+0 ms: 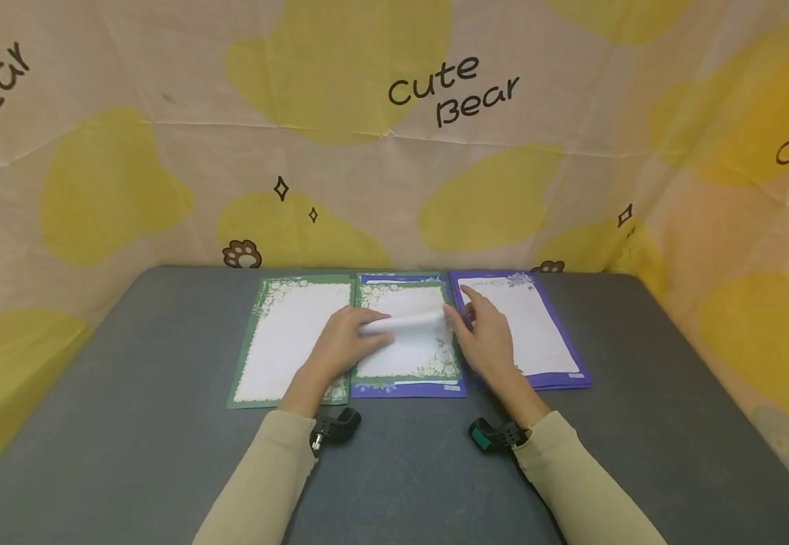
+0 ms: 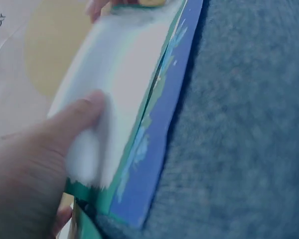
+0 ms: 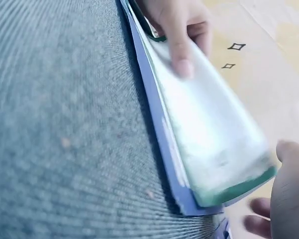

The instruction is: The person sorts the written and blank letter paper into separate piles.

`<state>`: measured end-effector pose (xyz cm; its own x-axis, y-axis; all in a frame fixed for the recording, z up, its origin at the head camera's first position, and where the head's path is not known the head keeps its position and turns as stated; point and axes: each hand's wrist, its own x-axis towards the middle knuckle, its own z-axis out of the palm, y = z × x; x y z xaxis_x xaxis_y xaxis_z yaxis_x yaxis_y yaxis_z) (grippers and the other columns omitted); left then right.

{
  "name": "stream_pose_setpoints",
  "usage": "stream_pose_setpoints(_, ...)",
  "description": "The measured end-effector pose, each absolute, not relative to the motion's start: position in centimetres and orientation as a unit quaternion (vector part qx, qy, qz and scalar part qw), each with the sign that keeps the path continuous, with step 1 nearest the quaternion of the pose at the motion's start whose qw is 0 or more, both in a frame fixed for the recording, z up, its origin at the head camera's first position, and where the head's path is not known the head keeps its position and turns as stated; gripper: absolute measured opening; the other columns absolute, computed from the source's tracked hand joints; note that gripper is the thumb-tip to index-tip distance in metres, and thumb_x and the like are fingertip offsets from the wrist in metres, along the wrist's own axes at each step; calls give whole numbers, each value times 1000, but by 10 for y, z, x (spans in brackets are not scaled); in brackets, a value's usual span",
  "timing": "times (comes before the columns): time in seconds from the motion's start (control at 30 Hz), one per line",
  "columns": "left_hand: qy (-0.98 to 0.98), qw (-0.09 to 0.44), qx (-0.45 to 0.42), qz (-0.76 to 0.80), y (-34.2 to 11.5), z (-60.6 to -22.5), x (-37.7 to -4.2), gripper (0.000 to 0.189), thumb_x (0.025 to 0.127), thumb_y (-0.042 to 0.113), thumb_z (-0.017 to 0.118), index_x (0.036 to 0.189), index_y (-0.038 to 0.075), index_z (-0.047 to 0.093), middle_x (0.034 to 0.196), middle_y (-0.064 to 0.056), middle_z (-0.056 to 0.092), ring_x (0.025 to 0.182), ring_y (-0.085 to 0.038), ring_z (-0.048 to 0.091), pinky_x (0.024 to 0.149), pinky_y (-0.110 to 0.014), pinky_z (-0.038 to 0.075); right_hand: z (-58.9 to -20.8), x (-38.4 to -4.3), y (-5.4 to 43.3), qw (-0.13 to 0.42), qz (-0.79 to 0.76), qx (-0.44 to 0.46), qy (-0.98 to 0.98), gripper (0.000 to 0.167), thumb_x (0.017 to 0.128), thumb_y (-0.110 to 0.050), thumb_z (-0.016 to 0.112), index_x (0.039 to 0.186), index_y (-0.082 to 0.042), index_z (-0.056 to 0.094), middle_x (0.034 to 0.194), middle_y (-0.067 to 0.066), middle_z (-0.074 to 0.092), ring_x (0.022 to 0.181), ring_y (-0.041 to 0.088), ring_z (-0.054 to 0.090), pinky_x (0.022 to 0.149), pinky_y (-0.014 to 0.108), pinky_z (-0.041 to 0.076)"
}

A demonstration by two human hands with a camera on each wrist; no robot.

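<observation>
Paper with a green floral border (image 1: 404, 359) lay in the middle of a row on the grey bench (image 1: 408, 469), bent up across its width into a soft ridge. The left hand (image 1: 345, 339) gripped that ridge at its left end, thumb in front and fingers behind, probably to raise the bend without dragging the whole sheet. The right hand (image 1: 488, 337) stood at the sheet's other side, fingers parted and relaxed, apparently gripping nothing; whether its thumb touched the edge could not be told. It seemed placed there to guard that side.

Beneath, a purple-bordered sheet (image 1: 394, 390) showed along the near and far sides, so the borders did not line up. Perhaps to keep patterns apart, a green-bordered sheet (image 1: 292, 325) lay just beside on the left, and a purple-bordered stack (image 1: 534, 333) on the right.

Those neighbours left little sideways room at bench level. The far edges lay near the cloth backdrop (image 1: 340, 76), while bench stretched between the sleeves toward the person, and well beyond both ends of the row.
</observation>
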<state>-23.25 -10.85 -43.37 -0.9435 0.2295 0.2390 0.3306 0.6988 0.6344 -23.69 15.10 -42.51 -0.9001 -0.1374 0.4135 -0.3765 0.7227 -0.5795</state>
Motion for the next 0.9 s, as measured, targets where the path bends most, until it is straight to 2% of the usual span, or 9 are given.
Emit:
stream_pose_setpoints(0.07,-909,65,-147,-384,-109,-433,-232,37,87,37,80,120,21,76,117,-1,77,107,-22,69,97,-43,54,-425,-237,150,159,381,121,-903,55,102,-41,59,148,-12,51,100,15,73,85,29,65,77,43,52)
stream_pose_setpoints(0.23,-906,57,-175,-381,-107,-430,-231,43,85,35,82,124,21,74,123,-2,75,115,-24,68,101,-45,53,-426,-237,151,97,500,125,-852,42,104,-34,56,140,-13,59,136,15,66,128,34,62,107,50,51)
stream_pose_setpoints(0.3,-913,55,-180,-363,-106,-428,-230,52,85,40,82,132,21,69,137,-2,68,128,-27,61,110,-48,48,-426,-237,151,85,542,125,-827,38,104,-27,58,138,-11,62,147,12,58,141,33,52,115,50,44)
stream_pose_setpoints(0.43,-922,54,-139,-357,-106,-424,-227,71,90,52,72,150,20,51,161,-7,42,150,-35,37,121,-57,33,-424,-238,151,67,595,110,-793,39,102,-18,60,141,-11,60,152,10,54,142,31,50,111,40,48)
stream_pose_setpoints(0.5,-913,65,-88,-392,-107,-422,-227,70,94,55,65,152,18,48,157,-11,48,143,-34,48,114,-55,43,-422,-237,151,59,617,100,-778,41,103,-17,60,143,-12,58,153,8,53,138,30,54,103,31,54)
stream_pose_setpoints(0.6,-868,79,-14,-490,-109,-417,-227,59,99,51,59,145,15,55,126,-17,70,97,-27,71,80,-40,60,-421,-238,150,50,645,80,-758,41,103,-18,60,144,-15,57,152,7,54,130,28,61,88,18,58)
stream_pose_setpoints(0.7,-809,61,13,-585,-111,-413,-227,43,98,41,65,134,17,66,105,-18,76,65,-21,58,61,-28,51,-421,-239,150,46,658,70,-748,41,103,-19,60,143,-16,58,152,6,55,125,29,63,81,13,57)
stream_pose_setpoints(0.83,-796,25,-1,-605,-113,-411,-226,34,95,31,71,128,22,70,134,-8,68,104,-21,65,88,-35,56,-422,-239,150,37,647,71,-758,42,102,-18,62,144,-16,58,155,3,51,133,28,59,89,18,57)
stream_pose_setpoints(0.9,-803,27,-8,-595,-113,-411,-225,34,95,29,72,128,23,70,146,-2,60,111,-22,64,95,-38,54,-422,-239,149,33,638,73,-766,44,101,-17,63,144,-16,57,157,3,49,140,28,52,100,26,55)
